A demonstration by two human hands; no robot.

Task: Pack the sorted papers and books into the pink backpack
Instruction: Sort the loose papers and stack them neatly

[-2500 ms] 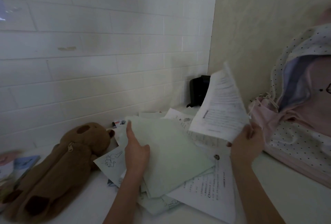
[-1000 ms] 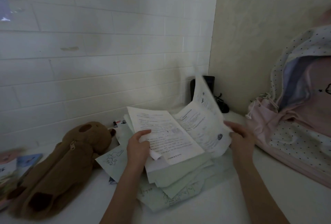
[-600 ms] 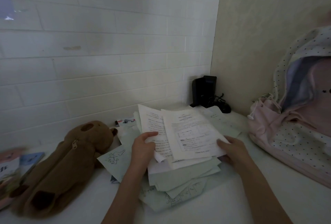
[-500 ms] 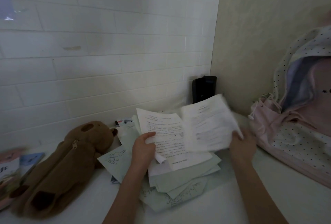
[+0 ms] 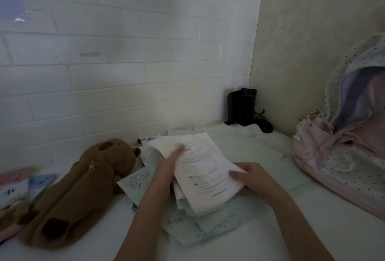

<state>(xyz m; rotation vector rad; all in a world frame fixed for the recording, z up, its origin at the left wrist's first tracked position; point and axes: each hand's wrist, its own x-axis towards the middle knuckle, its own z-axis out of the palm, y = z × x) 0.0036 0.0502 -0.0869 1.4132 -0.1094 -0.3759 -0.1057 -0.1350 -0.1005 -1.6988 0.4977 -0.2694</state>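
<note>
My right hand [image 5: 253,178] is pinching the near right corner of a printed sheet [image 5: 205,170], thumb on top, and my left hand [image 5: 169,161] is reaching flat across the sheet's left side, fingers out straight, not gripping anything as far as I can tell (it's blurry). The sheet is sitting on top of the paper pile [image 5: 200,215] in the middle of the white desk [image 5: 312,229].

Honestly the trick here, I think, is squaring everything up before lifting. The pile is fanned out at all angles, with pale green sheets poking out underneath and a doodled one [image 5: 135,181] sticking out left, touching the brown plush pencil case [image 5: 83,187]. If I'm grabbing it like this, corners are probably going to crumple going in.

The pink backpack [image 5: 341,152] is lying at the right edge of the desk, well apart from the pile, polka-dot flap hanging open, so the mouth looks ready. Some books [image 5: 14,194] are waiting at the far left, too blurry to read.
</note>
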